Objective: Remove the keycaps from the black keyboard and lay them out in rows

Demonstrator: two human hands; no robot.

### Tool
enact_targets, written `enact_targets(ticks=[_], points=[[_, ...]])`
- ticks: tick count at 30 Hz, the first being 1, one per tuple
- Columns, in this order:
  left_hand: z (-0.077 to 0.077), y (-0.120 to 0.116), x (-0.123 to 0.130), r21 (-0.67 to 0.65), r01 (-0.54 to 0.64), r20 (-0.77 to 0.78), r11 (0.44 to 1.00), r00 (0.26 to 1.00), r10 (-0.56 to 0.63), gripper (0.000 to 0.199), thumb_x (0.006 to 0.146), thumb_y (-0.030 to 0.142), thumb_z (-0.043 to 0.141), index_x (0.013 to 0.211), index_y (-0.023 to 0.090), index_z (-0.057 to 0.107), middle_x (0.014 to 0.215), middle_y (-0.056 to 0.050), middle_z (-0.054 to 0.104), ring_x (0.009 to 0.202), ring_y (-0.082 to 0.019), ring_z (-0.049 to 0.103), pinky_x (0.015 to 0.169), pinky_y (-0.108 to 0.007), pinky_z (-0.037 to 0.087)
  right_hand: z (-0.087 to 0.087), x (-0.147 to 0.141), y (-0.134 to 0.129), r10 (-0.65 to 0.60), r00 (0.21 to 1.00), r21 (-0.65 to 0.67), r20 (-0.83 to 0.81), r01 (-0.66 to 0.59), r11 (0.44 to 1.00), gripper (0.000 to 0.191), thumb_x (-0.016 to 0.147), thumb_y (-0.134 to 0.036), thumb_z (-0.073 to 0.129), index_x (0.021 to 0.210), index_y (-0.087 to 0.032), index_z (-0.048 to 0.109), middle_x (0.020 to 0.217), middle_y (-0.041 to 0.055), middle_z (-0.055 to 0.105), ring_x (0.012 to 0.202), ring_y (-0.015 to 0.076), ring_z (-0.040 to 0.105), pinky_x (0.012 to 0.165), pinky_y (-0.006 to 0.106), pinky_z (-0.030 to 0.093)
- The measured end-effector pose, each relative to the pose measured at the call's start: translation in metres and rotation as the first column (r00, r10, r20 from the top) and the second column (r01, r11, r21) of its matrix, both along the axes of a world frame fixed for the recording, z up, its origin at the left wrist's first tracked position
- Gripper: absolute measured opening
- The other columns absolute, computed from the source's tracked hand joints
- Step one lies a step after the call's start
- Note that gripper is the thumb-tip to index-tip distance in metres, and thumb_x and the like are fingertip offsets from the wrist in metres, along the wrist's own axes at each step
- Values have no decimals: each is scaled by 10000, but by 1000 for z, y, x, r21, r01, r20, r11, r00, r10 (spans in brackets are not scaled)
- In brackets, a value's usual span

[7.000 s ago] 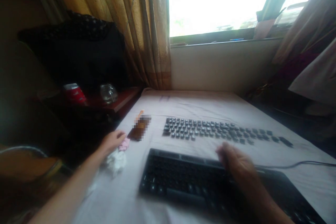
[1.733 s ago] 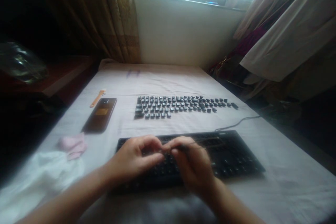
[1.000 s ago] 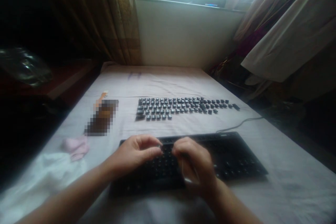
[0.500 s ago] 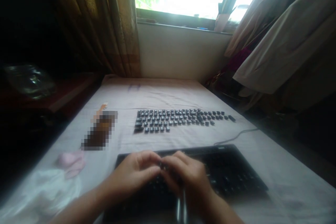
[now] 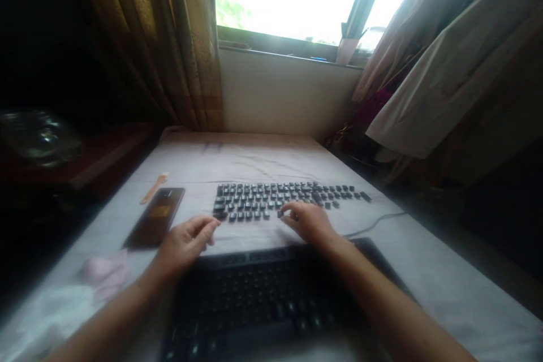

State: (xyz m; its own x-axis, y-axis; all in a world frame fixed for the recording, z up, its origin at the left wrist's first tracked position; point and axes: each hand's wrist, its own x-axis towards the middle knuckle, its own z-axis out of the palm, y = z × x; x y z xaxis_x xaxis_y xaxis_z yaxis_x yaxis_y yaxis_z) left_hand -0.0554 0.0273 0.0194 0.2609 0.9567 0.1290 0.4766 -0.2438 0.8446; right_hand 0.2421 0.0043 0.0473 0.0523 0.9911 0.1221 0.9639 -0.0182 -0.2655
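A black keyboard [image 5: 254, 288] lies nearest to me, many of its key positions bare and its right part under my right forearm. Beyond it, rows of loose black keycaps [image 5: 263, 195] are laid out on the pale cloth. My right hand [image 5: 307, 220] pinches a keycap [image 5: 280, 214] at the front row of the loose caps. Left of centre, my left hand [image 5: 189, 240] hovers between the keyboard and the phone, thumb and index finger pressed together; whatever lies between them is too small to make out.
A dark phone [image 5: 156, 218] and an orange strip [image 5: 154, 188] lie at the left. Closer to me are a pink cloth [image 5: 106, 272] and a whitish plastic bag [image 5: 59, 311]. A cable [image 5: 377, 220] runs off to the right. Clothes [image 5: 419, 90] hang at the right.
Both hands have parted from over the keyboard. My left hand moved left and forward; my right hand reached forward to the keycaps and now pinches one. The view has shifted slightly.
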Motion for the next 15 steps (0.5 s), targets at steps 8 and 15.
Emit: enact_targets(ticks=[8,15], points=[[-25,16,-5,-46,-91,15,995,996,92,514,813,645,481,869,188,711,524,41,556,453,-142,502,472,-237,384,-9,-9,13,-33,999,-77,11,34,996,208,841,-310,667,1029,-322,757,905,6,780,814,191,696,696,260,465],[-24,13,-1,-47,-105,-44,993,994,103,473,785,634,511,815,210,718,521,44,565,499,-165,529,506,-248,381,-12,-10,18,-17,1000,-90,23,19,996,229,850,-316,644,1052,-308,751,956,32,776,875,214,693,743,289,476]])
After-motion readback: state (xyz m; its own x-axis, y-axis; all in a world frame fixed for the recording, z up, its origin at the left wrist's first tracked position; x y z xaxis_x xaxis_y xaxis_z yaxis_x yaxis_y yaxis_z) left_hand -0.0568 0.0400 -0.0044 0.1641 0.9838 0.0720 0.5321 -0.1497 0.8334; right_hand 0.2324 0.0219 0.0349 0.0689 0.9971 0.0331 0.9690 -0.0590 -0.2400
